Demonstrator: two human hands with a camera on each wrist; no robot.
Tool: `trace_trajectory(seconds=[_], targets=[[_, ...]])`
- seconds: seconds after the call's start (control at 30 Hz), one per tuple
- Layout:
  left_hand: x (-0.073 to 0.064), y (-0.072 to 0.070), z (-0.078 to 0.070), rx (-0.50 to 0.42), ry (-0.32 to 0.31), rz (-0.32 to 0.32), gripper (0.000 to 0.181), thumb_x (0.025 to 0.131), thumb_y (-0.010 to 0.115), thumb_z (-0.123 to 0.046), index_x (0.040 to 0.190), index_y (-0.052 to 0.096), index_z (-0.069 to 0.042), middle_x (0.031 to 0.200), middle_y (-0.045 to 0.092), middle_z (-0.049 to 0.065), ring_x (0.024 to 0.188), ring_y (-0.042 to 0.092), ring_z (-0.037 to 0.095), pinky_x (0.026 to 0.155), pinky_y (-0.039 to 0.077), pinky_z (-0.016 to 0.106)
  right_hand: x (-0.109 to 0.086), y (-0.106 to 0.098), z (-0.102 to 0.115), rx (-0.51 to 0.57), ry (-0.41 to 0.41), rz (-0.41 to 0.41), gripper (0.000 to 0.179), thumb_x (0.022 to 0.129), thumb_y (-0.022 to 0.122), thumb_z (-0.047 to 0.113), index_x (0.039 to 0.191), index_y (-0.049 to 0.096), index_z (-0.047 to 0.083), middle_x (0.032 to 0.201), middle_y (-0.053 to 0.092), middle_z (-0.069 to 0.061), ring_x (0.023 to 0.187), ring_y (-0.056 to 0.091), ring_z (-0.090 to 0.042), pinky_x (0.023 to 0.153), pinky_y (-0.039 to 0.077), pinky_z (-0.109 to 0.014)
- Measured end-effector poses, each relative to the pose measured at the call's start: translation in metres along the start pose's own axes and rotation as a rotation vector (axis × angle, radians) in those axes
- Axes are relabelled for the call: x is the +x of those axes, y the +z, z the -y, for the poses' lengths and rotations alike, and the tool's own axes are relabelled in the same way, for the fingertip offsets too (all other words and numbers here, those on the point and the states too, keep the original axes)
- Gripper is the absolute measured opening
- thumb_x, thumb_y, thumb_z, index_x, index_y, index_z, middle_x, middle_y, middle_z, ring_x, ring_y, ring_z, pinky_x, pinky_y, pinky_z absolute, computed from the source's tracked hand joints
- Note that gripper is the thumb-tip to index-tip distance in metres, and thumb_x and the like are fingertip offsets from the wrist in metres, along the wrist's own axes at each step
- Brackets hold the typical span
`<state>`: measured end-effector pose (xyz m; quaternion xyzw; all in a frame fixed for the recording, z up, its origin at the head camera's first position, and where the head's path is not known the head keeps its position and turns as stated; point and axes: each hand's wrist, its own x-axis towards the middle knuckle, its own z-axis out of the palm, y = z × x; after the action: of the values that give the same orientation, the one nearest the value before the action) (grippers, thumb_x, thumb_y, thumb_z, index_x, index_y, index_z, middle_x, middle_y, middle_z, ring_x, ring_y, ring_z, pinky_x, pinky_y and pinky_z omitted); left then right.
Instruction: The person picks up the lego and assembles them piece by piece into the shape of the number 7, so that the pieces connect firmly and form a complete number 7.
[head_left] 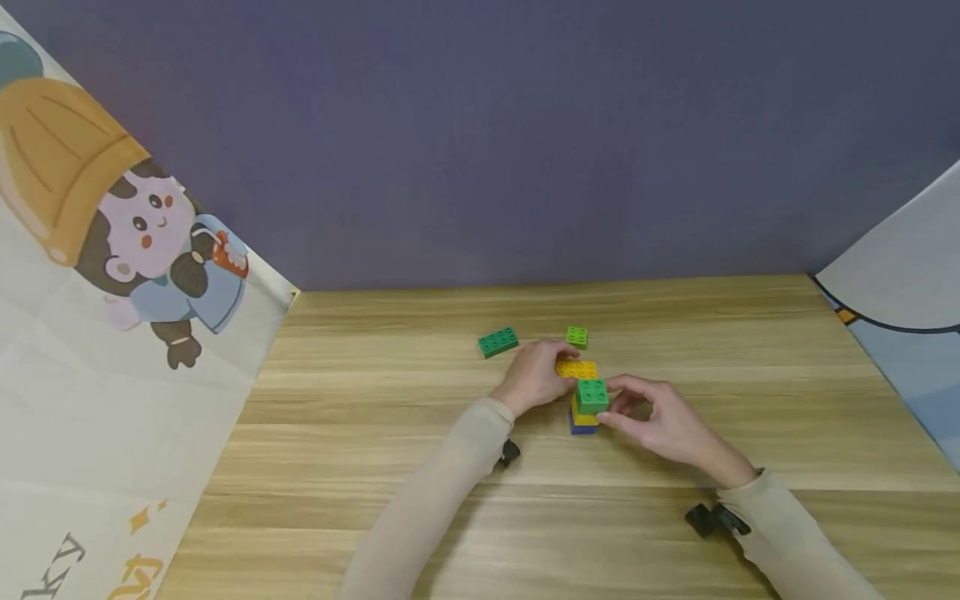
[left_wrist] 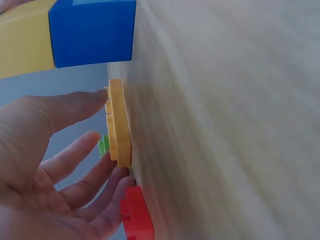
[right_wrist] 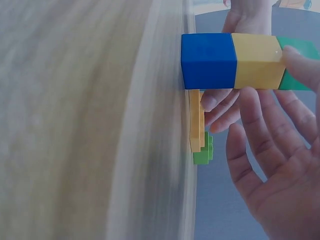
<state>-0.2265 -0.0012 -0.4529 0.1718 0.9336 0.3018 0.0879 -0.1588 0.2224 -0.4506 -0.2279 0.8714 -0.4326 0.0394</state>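
A tower of square bricks stands on the table: a blue brick (right_wrist: 208, 61) at the bottom, a yellow brick (right_wrist: 257, 61) in the middle, a green brick (head_left: 592, 395) on top. My right hand (head_left: 666, 417) pinches it near the top, its thumb at the seam of green and yellow in the right wrist view. Just behind the tower lies a flat orange-yellow brick (head_left: 577, 369), studs up. The left hand (head_left: 536, 375) holds that brick by its ends, thumb at one and fingers at the other. Beside the left fingers sits a red brick (left_wrist: 139, 215), hidden in the head view.
Farther back on the wooden table (head_left: 360, 433) lie a long dark green brick (head_left: 498, 342) at the left and a small lime green brick (head_left: 577, 337) behind the orange-yellow one. A dark panel (head_left: 525, 150) rises along the table's far edge.
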Motion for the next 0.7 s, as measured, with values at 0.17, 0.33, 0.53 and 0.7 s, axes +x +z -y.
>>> trace_trajectory(seconds=[0.17,0.33,0.53,0.7], targets=[[0.0057,0.003,-0.0016,0.015,-0.017,0.01,0.046,0.092,0.085,-0.02,0.137,0.072,-0.016,0.136,0.074,0.0,0.126,0.068,0.018,0.11,0.054,0.032,0.0003,0.0,-0.0014,0.002,-0.004,-0.002,0.029,0.094,0.083,0.018,0.122,0.075,0.011,0.091,0.076,0.008,0.084,0.067,-0.005,0.073,0.056,-0.026],[0.0081,0.0034,-0.0054,0.058,-0.009,0.021,0.046,0.091,0.085,-0.016,0.135,0.073,-0.015,0.136,0.074,0.001,0.127,0.068,0.019,0.111,0.053,0.032,0.0002,-0.0007,0.0002,0.012,-0.013,-0.004,0.029,0.094,0.083,0.017,0.122,0.075,0.012,0.091,0.076,0.008,0.083,0.067,-0.005,0.073,0.057,-0.026],[0.0082,0.0036,-0.0067,0.085,-0.024,0.043,0.043,0.092,0.083,-0.016,0.134,0.075,-0.016,0.139,0.072,0.002,0.132,0.065,0.02,0.114,0.051,0.034,-0.0008,-0.0008,0.0024,0.017,0.002,0.001,0.029,0.095,0.082,0.019,0.123,0.075,0.013,0.091,0.076,0.008,0.083,0.067,-0.005,0.072,0.056,-0.025],[0.0073,0.0038,-0.0044,0.061,-0.039,0.04,0.041,0.095,0.082,-0.019,0.135,0.075,-0.017,0.141,0.071,0.002,0.133,0.064,0.02,0.115,0.05,0.034,-0.0012,-0.0006,0.0037,0.021,0.014,0.003,0.029,0.096,0.082,0.02,0.123,0.075,0.014,0.092,0.076,0.007,0.083,0.067,-0.005,0.072,0.056,-0.025]])
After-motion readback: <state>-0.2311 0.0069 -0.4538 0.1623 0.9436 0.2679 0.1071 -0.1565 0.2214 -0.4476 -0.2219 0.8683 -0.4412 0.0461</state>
